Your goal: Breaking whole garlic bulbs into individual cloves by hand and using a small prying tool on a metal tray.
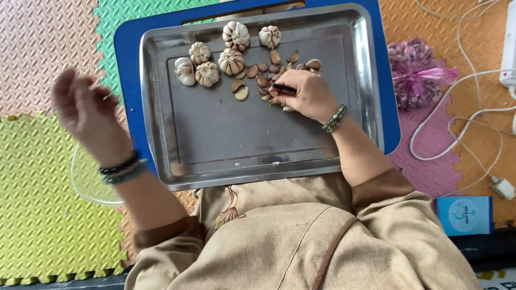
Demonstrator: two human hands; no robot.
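Note:
A steel tray (215,139) lies on a blue board (127,64) over my lap. Several whole garlic bulbs (231,60) and loose garlic cloves (262,75) sit at its far side. My right hand (303,94) rests on the tray among the cloves, fingers closed around a small dark tool with a red part (284,88). My left hand (86,113) hovers off the tray's left edge over the foam mat, fingers loosely apart and slightly blurred, holding nothing that I can see.
A clear bowl (86,182) sits on the floor mat under my left forearm. A pink net bag of garlic (416,72) lies right of the board. White cables (462,123) and a blue box (465,215) are at the right.

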